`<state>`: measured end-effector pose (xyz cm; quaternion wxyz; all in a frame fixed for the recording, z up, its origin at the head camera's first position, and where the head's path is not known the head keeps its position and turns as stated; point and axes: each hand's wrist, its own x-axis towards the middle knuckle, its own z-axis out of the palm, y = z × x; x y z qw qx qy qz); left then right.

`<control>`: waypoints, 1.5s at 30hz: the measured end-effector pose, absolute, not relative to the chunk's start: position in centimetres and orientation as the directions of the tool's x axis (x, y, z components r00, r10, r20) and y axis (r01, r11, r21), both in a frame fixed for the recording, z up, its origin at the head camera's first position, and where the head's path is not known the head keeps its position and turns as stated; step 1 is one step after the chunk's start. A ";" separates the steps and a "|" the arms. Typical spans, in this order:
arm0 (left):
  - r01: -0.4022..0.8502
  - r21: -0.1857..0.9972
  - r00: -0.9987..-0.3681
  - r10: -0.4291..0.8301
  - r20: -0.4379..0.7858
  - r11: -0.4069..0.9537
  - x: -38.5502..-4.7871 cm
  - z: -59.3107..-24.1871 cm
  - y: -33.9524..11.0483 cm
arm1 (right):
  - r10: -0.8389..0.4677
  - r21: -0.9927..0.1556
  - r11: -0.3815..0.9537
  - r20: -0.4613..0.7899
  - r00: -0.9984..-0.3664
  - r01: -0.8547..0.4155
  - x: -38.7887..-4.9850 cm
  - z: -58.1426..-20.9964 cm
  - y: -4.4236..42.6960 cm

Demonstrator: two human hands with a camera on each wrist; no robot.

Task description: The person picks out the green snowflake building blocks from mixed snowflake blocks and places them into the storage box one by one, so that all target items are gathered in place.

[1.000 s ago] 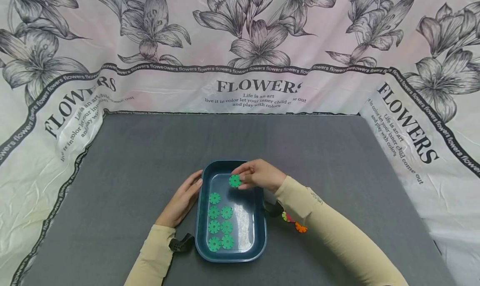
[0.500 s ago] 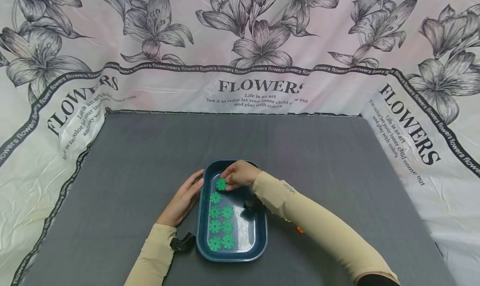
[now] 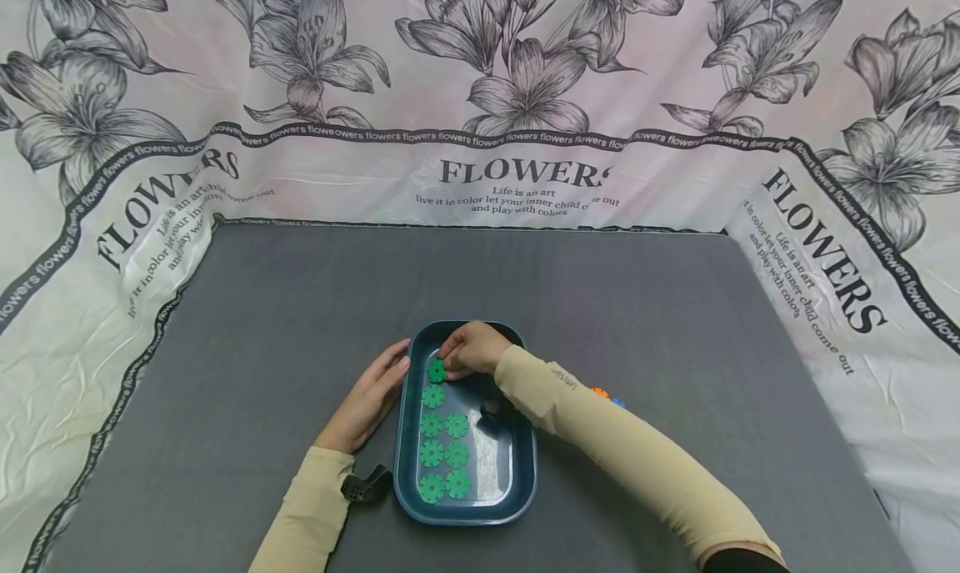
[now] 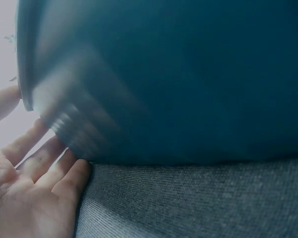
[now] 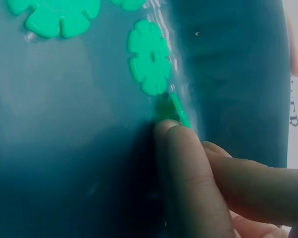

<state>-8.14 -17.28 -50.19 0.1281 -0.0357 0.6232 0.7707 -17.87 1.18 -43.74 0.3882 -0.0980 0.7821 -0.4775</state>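
Observation:
A blue tray (image 3: 465, 516) stands on the grey cloth, with several green flower-shaped plastic discs (image 3: 457, 454) lying flat in two columns inside. Near the far left corner of the tray floor, my right hand (image 3: 474, 349) pinches one more green disc (image 3: 437, 373) between thumb and fingers. In the right wrist view, this disc (image 5: 180, 110) is tilted against the tray's side, just beyond a flat disc (image 5: 150, 57). My left hand (image 3: 366, 398) rests against the tray's left side; the left wrist view shows its fingers (image 4: 54, 158) extended along the outer wall.
Beyond the right sleeve (image 3: 615, 439) an orange piece (image 3: 600, 392) and a blue piece (image 3: 618, 404) show on the grey cloth (image 3: 300, 289), partly hidden by the arm. A flower-printed white curtain (image 3: 337, 173) borders the back and sides.
My right hand has moved left across the tray with the green disc, down to the head of the left column. Its sleeve now covers other pieces at the right. The left hand stays put.

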 end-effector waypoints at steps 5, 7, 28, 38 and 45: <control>-0.240 0.951 -0.965 0.153 -0.212 -0.195 -8.2 -50.1 -17.3 | -0.510 -0.831 0.521 -0.485 -0.711 0.194 -17.5 -43.7 1.0; -0.242 0.951 -0.965 0.153 -0.214 -0.195 -8.2 -50.1 -17.2 | -0.503 -0.830 0.525 -0.479 -0.719 0.186 -17.5 -43.7 0.9; -0.232 0.957 -0.968 0.139 -0.209 -0.175 -8.2 -50.3 -17.2 | -0.574 -0.832 0.553 -0.343 -0.743 -0.043 -16.7 -39.9 5.1; -0.234 0.954 -0.966 0.152 -0.207 -0.186 -8.1 -50.5 -17.1 | -0.453 -0.731 0.657 -0.185 -0.872 -0.186 -13.6 -39.1 15.8; -0.211 0.960 -0.971 0.150 -0.184 -0.184 -8.2 -50.7 -17.3 | -0.381 -0.643 0.743 -0.177 -0.908 -0.187 -11.9 -42.3 21.4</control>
